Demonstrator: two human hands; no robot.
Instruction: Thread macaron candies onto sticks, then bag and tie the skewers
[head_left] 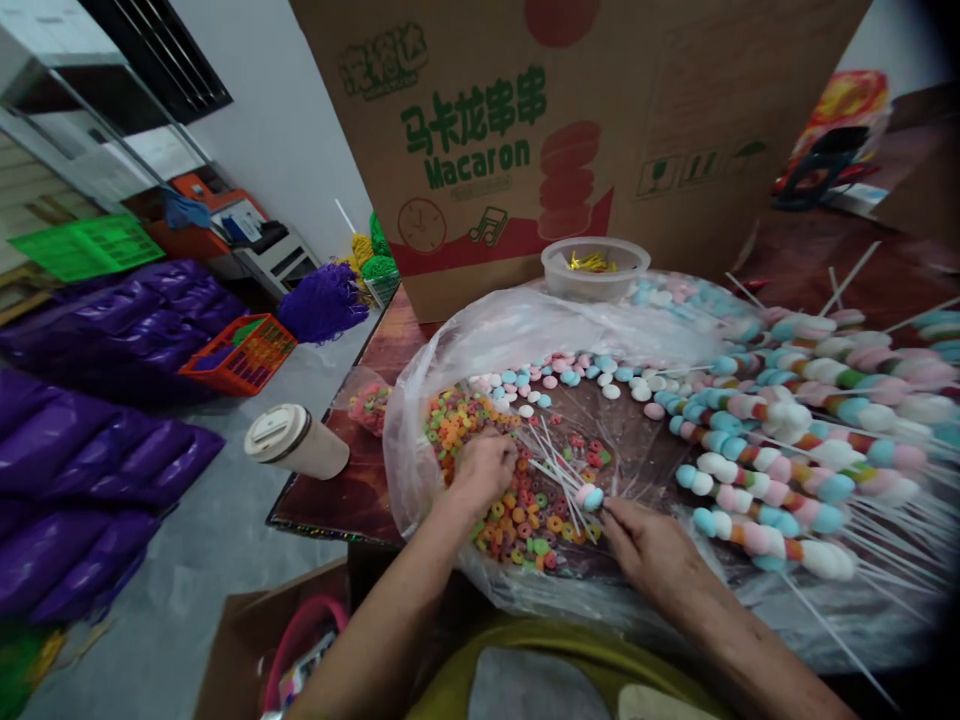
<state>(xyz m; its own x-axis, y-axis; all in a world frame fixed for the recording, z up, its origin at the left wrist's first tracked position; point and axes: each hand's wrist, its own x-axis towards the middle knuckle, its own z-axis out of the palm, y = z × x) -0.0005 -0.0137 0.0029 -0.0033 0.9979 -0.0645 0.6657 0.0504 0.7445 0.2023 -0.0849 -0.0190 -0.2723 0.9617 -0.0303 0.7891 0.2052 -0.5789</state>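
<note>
My left hand (pixel 484 468) dips into a heap of colourful ring-shaped sweets (pixel 517 515), fingers bent together; what they hold, if anything, is hidden. In a closed pinch, my right hand (pixel 649 545) holds a candy skewer (pixel 590 497) with pink and blue pieces at its near end. Several thin white sticks (pixel 559 455) lie among the rings between my hands. Pink, blue and white button-shaped sweets (pixel 570 372) are scattered beyond them. To the right, threaded candy skewers (pixel 780 465) lie piled up with their sticks pointing right.
A clear plastic bag (pixel 420 430) rings the sweets on the dark red table (pixel 315 500). Behind stand a plastic tub (pixel 596 270) with gold ties and a large carton (pixel 480 110). A lidded cup (pixel 296 440) is at the left edge. An open box (pixel 240 635) sits below.
</note>
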